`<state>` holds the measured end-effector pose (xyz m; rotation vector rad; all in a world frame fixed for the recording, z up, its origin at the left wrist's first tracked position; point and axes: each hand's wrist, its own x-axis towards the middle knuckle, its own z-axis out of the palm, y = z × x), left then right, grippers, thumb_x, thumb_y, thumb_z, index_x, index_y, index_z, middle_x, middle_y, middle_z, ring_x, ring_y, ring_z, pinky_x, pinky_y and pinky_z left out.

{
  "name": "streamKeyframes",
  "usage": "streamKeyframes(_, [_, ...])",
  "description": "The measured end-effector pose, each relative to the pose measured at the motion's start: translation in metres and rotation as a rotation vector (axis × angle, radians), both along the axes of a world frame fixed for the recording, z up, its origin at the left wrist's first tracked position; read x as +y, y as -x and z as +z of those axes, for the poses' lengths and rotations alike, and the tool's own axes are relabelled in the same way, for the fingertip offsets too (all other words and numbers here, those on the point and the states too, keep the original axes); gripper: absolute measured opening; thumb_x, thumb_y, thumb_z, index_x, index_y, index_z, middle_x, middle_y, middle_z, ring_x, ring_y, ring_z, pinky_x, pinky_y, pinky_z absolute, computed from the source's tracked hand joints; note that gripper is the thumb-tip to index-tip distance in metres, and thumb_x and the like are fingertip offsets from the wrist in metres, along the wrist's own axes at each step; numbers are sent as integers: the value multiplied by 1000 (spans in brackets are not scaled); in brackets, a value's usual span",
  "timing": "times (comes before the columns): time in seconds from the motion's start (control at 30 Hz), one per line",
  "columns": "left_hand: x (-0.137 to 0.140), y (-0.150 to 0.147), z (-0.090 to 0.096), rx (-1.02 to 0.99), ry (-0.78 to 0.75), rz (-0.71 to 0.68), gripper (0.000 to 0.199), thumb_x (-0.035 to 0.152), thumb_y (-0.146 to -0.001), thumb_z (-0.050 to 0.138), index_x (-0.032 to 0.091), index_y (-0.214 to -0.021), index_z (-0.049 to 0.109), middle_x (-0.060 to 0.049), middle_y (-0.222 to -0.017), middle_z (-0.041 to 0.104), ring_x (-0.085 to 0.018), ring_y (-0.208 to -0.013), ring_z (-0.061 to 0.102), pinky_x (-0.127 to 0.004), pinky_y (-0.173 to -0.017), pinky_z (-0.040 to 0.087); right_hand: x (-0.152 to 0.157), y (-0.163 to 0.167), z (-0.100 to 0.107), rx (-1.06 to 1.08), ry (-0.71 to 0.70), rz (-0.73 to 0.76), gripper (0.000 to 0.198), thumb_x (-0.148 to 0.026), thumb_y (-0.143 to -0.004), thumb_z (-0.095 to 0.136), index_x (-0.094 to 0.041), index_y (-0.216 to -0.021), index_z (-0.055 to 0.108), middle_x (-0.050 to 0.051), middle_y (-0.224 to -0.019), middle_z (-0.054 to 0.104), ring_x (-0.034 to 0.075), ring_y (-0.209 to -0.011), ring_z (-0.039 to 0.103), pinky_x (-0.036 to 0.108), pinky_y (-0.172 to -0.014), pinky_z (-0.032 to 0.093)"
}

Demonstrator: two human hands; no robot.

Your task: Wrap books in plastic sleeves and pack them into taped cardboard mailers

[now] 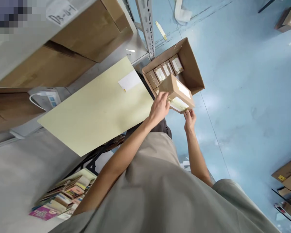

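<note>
Between my two hands is a small brown cardboard box (171, 84) with white labels on two faces and tape across it. My left hand (160, 106) grips its near left edge, fingers bent over the side. At the lower right corner, my right hand (190, 119) holds the box with thumb and fingertips. Just beyond stands a large open carton (192, 69), and the held box hides part of its near side. Inside the carton sit several similar small labelled boxes (176, 64), packed in rows.
A pale yellow tabletop (94, 113) lies to my left, with a white paper (130, 81) on it. Behind it, a metal shelf post (147, 29) rises beside large cartons (92, 32). Books (65, 197) are stacked at lower left. Another small box (288, 18) rests on the blue floor (244, 97).
</note>
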<state>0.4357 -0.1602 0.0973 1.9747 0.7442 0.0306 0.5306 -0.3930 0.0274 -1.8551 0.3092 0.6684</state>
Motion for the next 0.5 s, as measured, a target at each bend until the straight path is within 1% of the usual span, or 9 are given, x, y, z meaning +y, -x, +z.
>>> streamKeyframes(0.07, [-18, -36, -28, 34, 36, -96, 57, 21, -111, 61, 21, -167, 64, -20, -168, 68, -37, -162, 67, -53, -145, 51, -16, -10, -19, 56, 54, -104, 62, -57, -90, 71, -23, -142, 70, 17, -153, 80, 33, -153, 75, 55, -133, 60])
streamKeyframes(0.13, [-34, -65, -55, 56, 66, -159, 65, 18, -107, 62, 19, -173, 59, -22, -175, 64, -38, -168, 61, -56, -148, 47, -25, -20, -38, 102, 112, -169, 60, -60, -89, 71, -23, -136, 70, 17, -146, 82, 33, -148, 78, 56, -131, 61])
streamKeyframes(0.17, [-40, -77, -68, 67, 79, -178, 70, 18, -106, 62, 18, -175, 56, -22, -180, 60, -39, -172, 57, -57, -150, 44, -27, -25, -48, 119, 135, -169, 60, -63, -89, 69, -22, -133, 70, 18, -141, 83, 33, -145, 79, 55, -129, 63])
streamKeyframes(0.23, [-46, -99, -91, 90, 99, -207, 76, 16, -105, 63, 15, -180, 50, -24, -188, 53, -39, -179, 48, -58, -153, 38, -27, -37, -69, 144, 153, -111, 61, -70, -90, 65, -22, -128, 70, 18, -134, 83, 33, -139, 82, 54, -124, 66])
streamKeyframes(0.3, [-46, -118, -114, 122, 108, -230, 81, 16, -103, 63, 12, -182, 46, -25, -192, 47, -39, -183, 42, -59, -155, 33, -23, -49, -91, 168, 140, -42, 64, -74, -90, 62, -23, -125, 70, 18, -130, 83, 32, -136, 82, 52, -120, 68])
streamKeyframes(0.33, [-44, -127, -126, 141, 111, -240, 82, 15, -103, 64, 11, -183, 45, -26, -193, 45, -40, -185, 39, -59, -156, 32, -19, -56, -102, 183, 135, -31, 64, -74, -89, 61, -23, -125, 70, 18, -129, 83, 32, -135, 82, 52, -118, 68])
streamKeyframes(0.4, [-36, -143, -149, 168, 117, -246, 85, 16, -101, 66, 10, -183, 44, -27, -193, 43, -40, -186, 36, -59, -156, 29, -11, -67, -124, 220, 132, -61, 62, -71, -89, 63, -22, -127, 69, 17, -130, 83, 31, -134, 81, 50, -118, 68])
streamKeyframes(0.5, [-21, -162, -180, 159, 130, -235, 88, 16, -99, 70, 13, -183, 44, -26, -194, 43, -41, -186, 35, -61, -156, 29, -1, -81, -150, 258, 118, -129, 59, -62, -89, 65, -22, -132, 70, 17, -137, 83, 29, -136, 80, 48, -122, 65])
